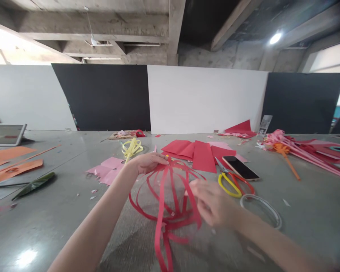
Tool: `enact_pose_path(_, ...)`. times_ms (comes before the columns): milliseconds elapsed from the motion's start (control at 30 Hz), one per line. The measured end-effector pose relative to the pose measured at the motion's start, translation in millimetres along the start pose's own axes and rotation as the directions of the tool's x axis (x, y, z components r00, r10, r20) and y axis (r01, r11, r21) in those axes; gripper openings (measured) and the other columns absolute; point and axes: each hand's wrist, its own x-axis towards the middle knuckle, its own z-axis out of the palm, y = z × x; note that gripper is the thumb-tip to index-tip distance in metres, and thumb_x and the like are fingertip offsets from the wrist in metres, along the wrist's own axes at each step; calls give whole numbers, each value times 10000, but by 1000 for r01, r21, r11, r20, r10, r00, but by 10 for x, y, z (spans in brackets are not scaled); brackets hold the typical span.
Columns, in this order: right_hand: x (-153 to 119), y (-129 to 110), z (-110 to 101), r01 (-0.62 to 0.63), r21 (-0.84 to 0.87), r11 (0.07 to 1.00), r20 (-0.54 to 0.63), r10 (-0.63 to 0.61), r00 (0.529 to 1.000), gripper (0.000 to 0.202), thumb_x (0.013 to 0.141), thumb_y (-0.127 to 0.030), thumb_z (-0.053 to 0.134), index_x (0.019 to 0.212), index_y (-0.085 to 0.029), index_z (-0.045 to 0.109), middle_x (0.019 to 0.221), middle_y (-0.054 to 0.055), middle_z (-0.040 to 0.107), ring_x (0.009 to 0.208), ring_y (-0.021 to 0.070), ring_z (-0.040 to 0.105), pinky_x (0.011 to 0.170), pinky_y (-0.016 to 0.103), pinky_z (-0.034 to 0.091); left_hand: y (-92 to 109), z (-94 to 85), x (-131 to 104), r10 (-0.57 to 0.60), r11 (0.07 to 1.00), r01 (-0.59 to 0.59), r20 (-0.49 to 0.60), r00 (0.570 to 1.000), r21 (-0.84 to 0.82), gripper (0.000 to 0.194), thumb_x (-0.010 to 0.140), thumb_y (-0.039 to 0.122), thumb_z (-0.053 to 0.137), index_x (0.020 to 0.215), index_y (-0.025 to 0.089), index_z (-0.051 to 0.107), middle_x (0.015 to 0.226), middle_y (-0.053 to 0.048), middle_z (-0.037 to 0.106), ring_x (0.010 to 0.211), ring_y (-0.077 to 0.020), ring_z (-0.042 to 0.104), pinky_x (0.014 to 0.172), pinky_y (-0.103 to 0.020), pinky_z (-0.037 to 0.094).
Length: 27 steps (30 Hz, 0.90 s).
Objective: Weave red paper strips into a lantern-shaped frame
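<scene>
Okay, so your red paper-strip cage (pixel 161 204) is mid-table, just in front of you, loose strip ends running down to the bottom of the view. Your left hand (pixel 152 163) has its fingers close together over the crown; can't tell if it's actually pinching. Your right hand (pixel 211 200) is blurry, fingers half curled at the cage's right side, so no clue whether it has a strip.

That side's tight: scissors (pixel 229 173), a phone (pixel 240 167) and a tape roll (pixel 266 203) sit just past your right hand. Red sheets (pixel 204 155) crowd the far side, and a pink sheet (pixel 109 170) lies behind your left forearm. You've got more elbow room left, a stretch of grey table (pixel 65 200) before the leaf (pixel 35 186). White and black panels (pixel 206 100) wall off the back edge.
</scene>
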Motion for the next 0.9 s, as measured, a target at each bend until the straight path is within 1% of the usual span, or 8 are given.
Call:
enact_pose_path(100,48,115,-269,-149,-83,985,-212,128,969,285,715,-70,394,933,-228,490,802,44,584,771,192,551,705,346,441,54,24,-65,10,1000,-10,-4,1000,14,191,631,146,656,821,137,641,823,-48,666,778,-153,605,758,-256,437)
enact_pose_path(200,45,295,-446,-378,-123,918,-475,280,834,172,752,-138,430,884,-226,496,779,40,575,740,193,557,710,356,435,116,69,-139,21,1000,-21,-11,1000,19,183,637,135,647,820,141,638,790,-34,662,722,-127,605,724,-237,441)
enact_pose_path(267,24,444,-496,-527,-44,849,-507,435,744,146,777,-193,413,898,-210,494,824,53,581,748,191,564,701,350,441,152,97,-184,38,999,-37,-15,999,20,168,635,130,646,802,140,637,772,-29,658,694,-120,601,703,-231,444)
enact_pose_path(367,-23,640,-486,-669,25,743,-267,650,712,157,775,-219,397,856,-187,528,845,71,596,755,195,567,692,342,440,192,116,-246,86,996,-86,-15,996,13,150,630,116,643,778,140,631,774,-22,651,685,-111,594,691,-217,443)
enact_pose_path(567,-109,718,-327,-693,34,720,207,673,710,127,686,-181,511,730,-178,629,742,52,651,679,193,588,610,302,441,252,107,-384,223,975,-223,52,973,-14,141,651,128,622,789,155,621,725,-2,648,649,-112,581,639,-214,434)
enact_pose_path(667,-103,633,-305,-681,93,726,413,595,690,282,620,-147,591,897,-188,623,862,42,650,679,162,592,555,240,450,284,125,-441,286,958,-285,59,956,-19,138,629,149,640,764,171,627,672,16,641,608,-108,562,592,-205,415)
enact_pose_path(767,-73,500,-358,-627,229,744,660,355,663,442,557,-113,664,976,-243,606,879,-9,643,660,119,584,540,183,440,309,158,-475,312,950,-312,68,948,-13,143,585,162,672,722,175,631,630,21,627,574,-105,545,557,-202,395)
enact_pose_path(900,-26,313,-419,-545,311,778,704,196,682,520,546,-89,692,1000,-322,593,889,-36,620,717,115,573,598,179,419,323,192,-500,334,940,-339,134,933,19,143,571,166,683,706,170,637,614,19,612,556,-101,537,552,-208,383)
